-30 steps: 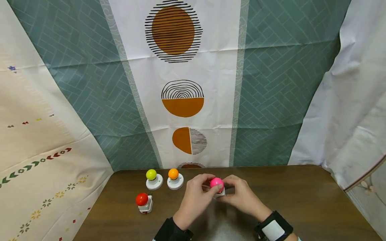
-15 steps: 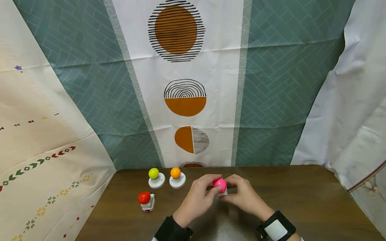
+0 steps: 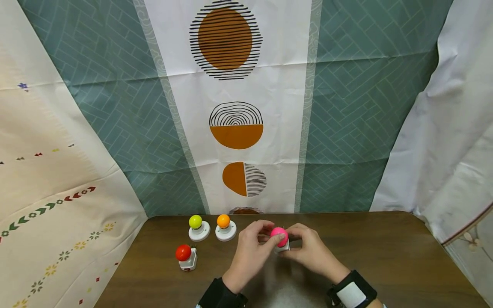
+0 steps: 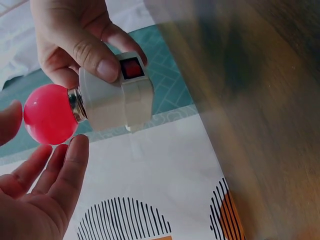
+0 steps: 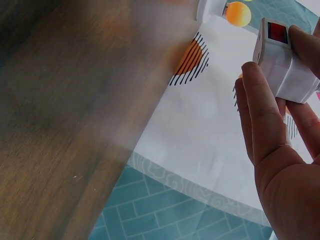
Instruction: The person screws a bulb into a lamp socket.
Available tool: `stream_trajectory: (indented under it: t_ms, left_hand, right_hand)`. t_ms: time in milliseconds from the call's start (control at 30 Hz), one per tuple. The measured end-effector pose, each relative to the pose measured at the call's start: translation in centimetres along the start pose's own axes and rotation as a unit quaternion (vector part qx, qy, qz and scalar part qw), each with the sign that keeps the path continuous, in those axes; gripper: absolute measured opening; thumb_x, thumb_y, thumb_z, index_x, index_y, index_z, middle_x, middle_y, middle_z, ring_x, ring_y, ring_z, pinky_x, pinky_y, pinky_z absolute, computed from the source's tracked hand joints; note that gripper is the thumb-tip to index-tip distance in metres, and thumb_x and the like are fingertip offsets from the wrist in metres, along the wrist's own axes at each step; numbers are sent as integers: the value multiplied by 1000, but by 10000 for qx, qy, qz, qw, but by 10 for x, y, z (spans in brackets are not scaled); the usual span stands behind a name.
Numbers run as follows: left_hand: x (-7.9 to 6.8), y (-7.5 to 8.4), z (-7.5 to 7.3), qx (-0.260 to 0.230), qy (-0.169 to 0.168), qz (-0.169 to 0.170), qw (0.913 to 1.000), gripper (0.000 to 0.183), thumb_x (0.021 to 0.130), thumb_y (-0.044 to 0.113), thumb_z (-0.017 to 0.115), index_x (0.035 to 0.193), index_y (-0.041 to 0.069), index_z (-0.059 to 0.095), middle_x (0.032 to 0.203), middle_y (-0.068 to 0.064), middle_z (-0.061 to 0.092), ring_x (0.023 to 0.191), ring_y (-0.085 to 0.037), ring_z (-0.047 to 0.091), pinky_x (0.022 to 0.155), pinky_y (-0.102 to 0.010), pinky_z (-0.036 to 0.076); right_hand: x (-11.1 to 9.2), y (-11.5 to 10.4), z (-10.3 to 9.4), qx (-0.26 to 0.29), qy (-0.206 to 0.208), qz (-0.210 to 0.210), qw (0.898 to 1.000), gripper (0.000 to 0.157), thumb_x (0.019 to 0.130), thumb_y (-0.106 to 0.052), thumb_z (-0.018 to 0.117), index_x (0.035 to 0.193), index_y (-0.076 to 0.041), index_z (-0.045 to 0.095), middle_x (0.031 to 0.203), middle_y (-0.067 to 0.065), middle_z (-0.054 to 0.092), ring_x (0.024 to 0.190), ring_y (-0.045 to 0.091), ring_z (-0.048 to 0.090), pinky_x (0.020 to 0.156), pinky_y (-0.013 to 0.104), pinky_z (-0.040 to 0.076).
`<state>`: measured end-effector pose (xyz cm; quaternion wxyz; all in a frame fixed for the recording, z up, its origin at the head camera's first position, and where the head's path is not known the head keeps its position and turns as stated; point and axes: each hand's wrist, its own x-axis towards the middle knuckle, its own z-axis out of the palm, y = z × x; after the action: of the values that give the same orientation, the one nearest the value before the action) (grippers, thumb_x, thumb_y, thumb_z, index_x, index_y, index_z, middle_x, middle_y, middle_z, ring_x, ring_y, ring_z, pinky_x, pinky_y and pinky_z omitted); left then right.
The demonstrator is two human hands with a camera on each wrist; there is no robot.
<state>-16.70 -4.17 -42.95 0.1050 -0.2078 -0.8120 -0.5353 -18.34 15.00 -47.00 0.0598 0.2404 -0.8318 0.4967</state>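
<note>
My left hand (image 3: 251, 248) has its thumb and fingertips around a round pink light bulb (image 4: 50, 114). In the left wrist view the thumb touches one side of the bulb and the fingers lie along its lower side. My right hand (image 3: 307, 247) grips a white lamp socket (image 5: 284, 65) with a red rocker switch (image 4: 132, 68). The bulb's metal screw base (image 4: 77, 104) sits in the socket's mouth, with some thread showing. Both hands hold these pieces over the middle of the table.
On the wooden table (image 3: 366, 252), a red bulb (image 3: 183, 252) sits in a white switched socket (image 3: 188, 262) at left. Behind it, a yellow-green bulb (image 3: 195, 221) and an orange bulb (image 3: 223, 221) stand in round white bases. A patterned cloth (image 3: 346, 128) hangs behind.
My left thumb and fingers have shifted on the pink bulb, the thumb now higher across it than half a second ago. The right hand keeps its grip on the socket.
</note>
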Motion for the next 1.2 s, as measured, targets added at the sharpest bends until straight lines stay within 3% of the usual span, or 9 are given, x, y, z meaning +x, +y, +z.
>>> stream_trajectory:
  t_ms: [133, 400, 600, 867, 1067, 1200]
  left_hand:
    - [1, -1, 1, 21, -70, -32, 10000, 31, 83, 39, 67, 104, 17, 63, 98, 7, 59, 85, -8, 58, 73, -25, 50]
    - [-1, -2, -1, 171, -273, 101, 9994, 25, 87, 31, 64, 107, 18, 63, 101, 8, 58, 88, -6, 57, 75, -23, 48]
    - [0, 1, -1, 229, -455, 185, 9985, 25, 90, 28, 60, 114, 20, 61, 108, 7, 57, 93, -5, 56, 78, -23, 47]
    - [-3, 3, 7, 312, 93, 217, 9992, 42, 80, 42, 70, 114, 20, 59, 106, 6, 57, 87, -8, 58, 72, -24, 49]
    - [-2, 3, 10, 497, 155, 438, 9977, 38, 78, 36, 73, 108, 15, 62, 101, 6, 59, 85, -7, 58, 71, -20, 48]
    - [-1, 2, 9, 499, 94, 561, 9971, 35, 79, 30, 74, 108, 15, 62, 101, 5, 59, 85, -7, 58, 72, -23, 49]
  right_hand:
    - [0, -1, 0, -17, 21, -53, 10000, 35, 69, -28, 82, 99, -32, 65, 97, -11, 55, 89, 7, 56, 78, 32, 49]
    - [0, 0, 3, 68, -37, -138, 9999, 35, 68, -28, 82, 98, -32, 65, 98, -11, 55, 90, 8, 56, 79, 41, 49]
    - [-1, 1, 2, -42, 21, -114, 9999, 36, 68, -28, 82, 99, -32, 64, 98, -12, 55, 89, 7, 56, 78, 36, 49]
    - [1, 2, 1, -77, 129, -206, 9997, 34, 69, -24, 82, 97, -30, 65, 97, -13, 55, 88, 6, 57, 78, 38, 50]
    - [2, 2, 1, -23, 107, -245, 9996, 32, 70, -25, 81, 97, -28, 64, 98, -12, 55, 89, 6, 58, 78, 36, 50]
    - [3, 1, 1, -16, 74, -281, 9996, 33, 70, -17, 81, 97, -27, 64, 98, -11, 55, 89, 8, 58, 77, 37, 50]
